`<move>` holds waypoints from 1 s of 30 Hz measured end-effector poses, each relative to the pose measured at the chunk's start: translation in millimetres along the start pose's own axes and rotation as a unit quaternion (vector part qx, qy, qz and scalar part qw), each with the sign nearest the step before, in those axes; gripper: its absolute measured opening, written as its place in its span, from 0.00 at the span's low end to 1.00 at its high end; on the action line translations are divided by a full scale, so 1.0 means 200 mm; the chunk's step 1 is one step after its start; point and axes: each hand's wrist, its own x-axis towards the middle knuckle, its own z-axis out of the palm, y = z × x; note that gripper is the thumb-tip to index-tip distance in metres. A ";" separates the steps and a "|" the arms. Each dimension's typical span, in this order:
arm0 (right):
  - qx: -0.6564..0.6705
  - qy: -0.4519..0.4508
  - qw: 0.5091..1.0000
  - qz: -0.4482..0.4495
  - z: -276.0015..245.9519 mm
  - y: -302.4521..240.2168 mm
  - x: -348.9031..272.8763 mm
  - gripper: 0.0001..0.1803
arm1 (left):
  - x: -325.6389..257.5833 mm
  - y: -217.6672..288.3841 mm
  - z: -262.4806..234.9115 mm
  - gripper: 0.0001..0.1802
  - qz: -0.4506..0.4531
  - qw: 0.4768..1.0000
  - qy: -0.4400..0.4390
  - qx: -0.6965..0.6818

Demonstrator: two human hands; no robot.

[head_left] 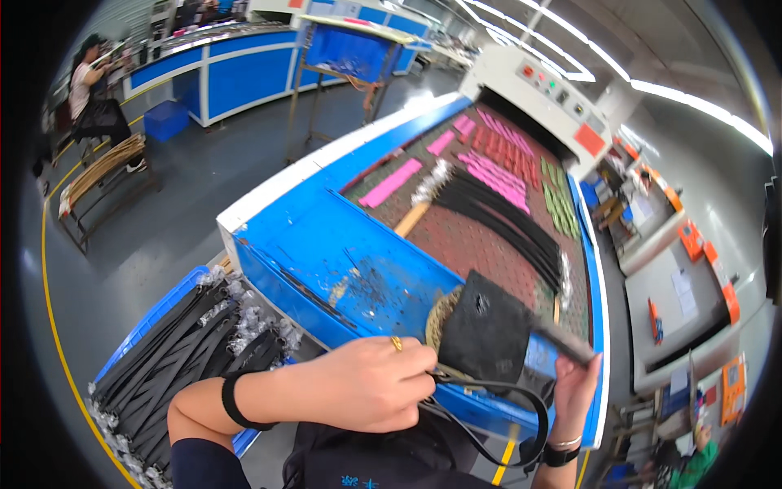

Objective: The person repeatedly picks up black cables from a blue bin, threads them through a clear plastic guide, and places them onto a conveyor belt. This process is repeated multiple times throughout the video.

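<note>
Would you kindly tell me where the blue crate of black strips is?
The blue crate is at the head view's lower left, beside the blue-framed conveyor, left of the left hand.

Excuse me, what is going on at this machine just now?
A person's left hand grips a black strap, and the right hand holds a blurred dark strip. On the belt ahead lie black strips and pink, red and green pieces. More black strips lie in the blue crate to the left.

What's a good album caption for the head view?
Left hand holding a black strap, right hand holding a blurred grey piece, at a blue machine bearing pink strips.
</note>
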 end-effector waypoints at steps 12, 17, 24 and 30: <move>-0.180 -0.017 0.976 -0.121 0.24 -0.17 -0.33 0.42 | 0.24 0.08 0.18 0.11 0.037 0.994 -0.101 0.014; -0.153 -0.032 0.982 -0.105 0.17 -0.16 -0.34 0.41 | 0.32 0.10 0.25 0.11 0.057 0.991 -0.120 -0.003; -0.104 0.053 0.989 -0.087 0.18 -0.15 -0.34 0.46 | 0.36 0.10 0.29 0.11 0.071 0.988 -0.134 -0.008; -0.145 0.066 0.981 -0.112 0.15 -0.14 -0.34 0.46 | 0.37 0.09 0.30 0.10 0.075 0.988 -0.137 -0.009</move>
